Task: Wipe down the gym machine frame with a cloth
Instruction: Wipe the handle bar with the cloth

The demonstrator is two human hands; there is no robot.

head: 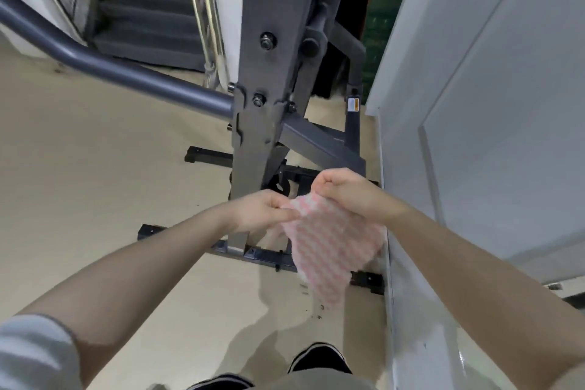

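Note:
A pink-and-white checked cloth (329, 247) hangs in the air in front of me, held along its top edge by both hands. My left hand (262, 209) pinches its left corner and my right hand (345, 190) grips its right corner. Just beyond the hands stands the dark grey gym machine frame (269, 73), an upright square post with bolts. A round grey bar (126, 73) runs from the post to the left. The cloth hides part of the frame's floor base (259, 255). The cloth hangs clear of the post.
A white door or wall panel (490, 104) rises close on the right. The floor (95, 168) is beige, with small debris near the base. Grey stairs (148, 19) and chrome rails (205, 25) lie behind the frame. My black shoe (319, 358) shows at the bottom.

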